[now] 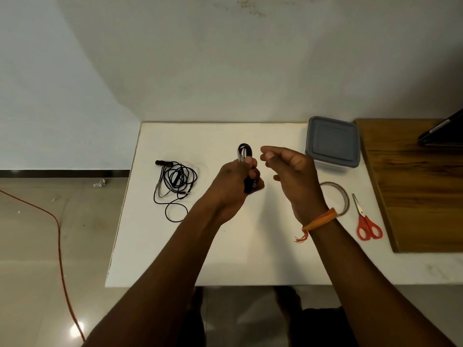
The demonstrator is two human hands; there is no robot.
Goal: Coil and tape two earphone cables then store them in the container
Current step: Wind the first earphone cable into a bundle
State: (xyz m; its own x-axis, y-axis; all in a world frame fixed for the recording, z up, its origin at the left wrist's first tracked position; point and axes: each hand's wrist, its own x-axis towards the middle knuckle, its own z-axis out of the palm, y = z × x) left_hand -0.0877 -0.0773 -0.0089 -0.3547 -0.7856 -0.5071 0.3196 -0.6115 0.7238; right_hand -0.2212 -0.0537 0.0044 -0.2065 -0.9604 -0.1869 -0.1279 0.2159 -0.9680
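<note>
Coil 1 held, tape next
Coil (245, 156) gripped upright in left hand (235, 186); right hand (288, 169) loosely curled, empty, nearer tape (337, 196). Second cable (175, 181) loose on tabletop (225, 259), left.

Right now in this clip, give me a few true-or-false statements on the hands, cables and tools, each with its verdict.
1. The left hand grips a coiled black cable. True.
2. The container is open. False: its grey lid is on.
3. The second earphone cable lies loose on the white table. True.
4. The right hand holds the scissors. False: they lie on the table, and the hand holds nothing.
5. The tape roll sits left of the scissors. True.
</note>
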